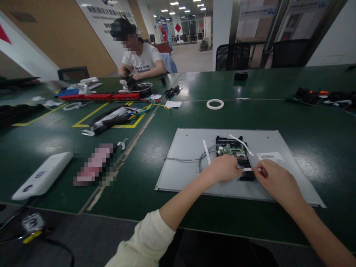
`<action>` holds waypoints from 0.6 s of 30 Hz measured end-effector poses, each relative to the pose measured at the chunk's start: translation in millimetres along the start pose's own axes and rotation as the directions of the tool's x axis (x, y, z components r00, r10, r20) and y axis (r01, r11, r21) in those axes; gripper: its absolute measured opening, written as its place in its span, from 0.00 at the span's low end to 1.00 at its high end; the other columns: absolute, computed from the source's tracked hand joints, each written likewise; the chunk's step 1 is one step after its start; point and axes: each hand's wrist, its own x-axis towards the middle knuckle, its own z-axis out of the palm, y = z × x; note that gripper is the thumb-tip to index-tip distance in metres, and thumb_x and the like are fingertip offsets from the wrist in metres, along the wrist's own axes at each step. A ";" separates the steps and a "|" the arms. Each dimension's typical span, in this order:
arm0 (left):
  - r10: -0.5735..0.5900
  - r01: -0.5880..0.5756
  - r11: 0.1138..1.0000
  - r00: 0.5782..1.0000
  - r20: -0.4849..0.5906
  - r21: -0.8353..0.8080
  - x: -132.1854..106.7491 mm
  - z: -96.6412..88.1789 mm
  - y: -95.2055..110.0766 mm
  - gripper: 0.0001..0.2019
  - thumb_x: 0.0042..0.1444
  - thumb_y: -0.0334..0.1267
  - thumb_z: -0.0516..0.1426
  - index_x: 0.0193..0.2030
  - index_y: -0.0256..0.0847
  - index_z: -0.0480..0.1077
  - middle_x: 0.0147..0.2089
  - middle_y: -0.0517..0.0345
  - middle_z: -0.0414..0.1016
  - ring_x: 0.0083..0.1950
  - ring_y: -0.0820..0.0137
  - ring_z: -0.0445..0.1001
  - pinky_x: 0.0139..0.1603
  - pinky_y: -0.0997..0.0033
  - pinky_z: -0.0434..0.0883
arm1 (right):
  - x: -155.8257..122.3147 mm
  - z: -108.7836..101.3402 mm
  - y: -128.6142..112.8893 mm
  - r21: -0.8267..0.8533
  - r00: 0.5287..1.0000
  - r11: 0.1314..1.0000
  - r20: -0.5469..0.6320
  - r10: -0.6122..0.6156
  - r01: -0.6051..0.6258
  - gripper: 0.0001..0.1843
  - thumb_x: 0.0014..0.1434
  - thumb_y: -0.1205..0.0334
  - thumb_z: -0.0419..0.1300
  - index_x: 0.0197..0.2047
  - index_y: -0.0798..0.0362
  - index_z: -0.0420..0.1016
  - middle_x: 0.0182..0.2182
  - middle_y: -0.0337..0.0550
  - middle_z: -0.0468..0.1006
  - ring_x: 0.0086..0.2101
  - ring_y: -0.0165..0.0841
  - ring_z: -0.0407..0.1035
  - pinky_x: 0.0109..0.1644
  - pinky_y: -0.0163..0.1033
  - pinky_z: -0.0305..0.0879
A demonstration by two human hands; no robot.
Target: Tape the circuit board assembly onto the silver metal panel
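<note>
A short strip of white tape (247, 169) is stretched between my two hands, over the lower part of a black plastic frame (247, 177). My left hand (226, 167) pinches the strip's left end, and my right hand (274, 177) pinches its right end. Inside the frame sits a green circuit board (232, 151), partly hidden by my left hand. The frame lies on a flat grey metal panel (185, 146). Another tape strip (241, 144) crosses the frame's upper right, and a third strip (206, 152) is at its left, near a grey cable (185, 160).
A roll of white tape (215, 104) lies beyond the panel. To the left are a white power bank-like device (43, 176), a blurred-out pink object (96, 165) and a black pouch (111, 118). A person (141, 59) sits across the green table (250, 115), handling dark items.
</note>
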 end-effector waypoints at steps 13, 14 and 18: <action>-0.103 0.110 0.993 0.980 0.172 -0.034 -4.1 -13.9 -11.4 0.19 0.56 0.46 0.52 0.23 0.33 0.72 0.19 0.53 0.71 0.19 0.72 0.68 0.30 0.69 0.68 | -9.2 -7.6 -3.1 -0.190 0.993 0.976 -0.063 0.095 -0.106 0.10 0.64 0.59 0.51 0.48 0.51 0.61 0.37 0.38 0.70 0.31 0.33 0.67 0.30 0.36 0.55; -0.096 0.109 0.993 0.975 0.202 -0.054 -5.0 -15.9 -12.1 0.19 0.56 0.44 0.52 0.23 0.33 0.72 0.19 0.53 0.71 0.18 0.73 0.67 0.29 0.69 0.68 | -9.0 -7.6 -0.2 -0.194 0.993 0.975 -0.068 0.100 -0.112 0.10 0.64 0.60 0.50 0.48 0.50 0.62 0.38 0.38 0.70 0.31 0.33 0.67 0.30 0.36 0.55; -0.009 0.047 0.989 0.964 0.265 -0.140 -8.6 -25.4 -16.3 0.15 0.53 0.39 0.54 0.19 0.34 0.69 0.18 0.56 0.69 0.17 0.74 0.66 0.27 0.71 0.67 | -3.0 -7.1 17.4 -0.132 0.989 0.988 -0.139 0.057 -0.075 0.12 0.64 0.58 0.46 0.47 0.50 0.64 0.39 0.40 0.70 0.34 0.35 0.67 0.34 0.39 0.61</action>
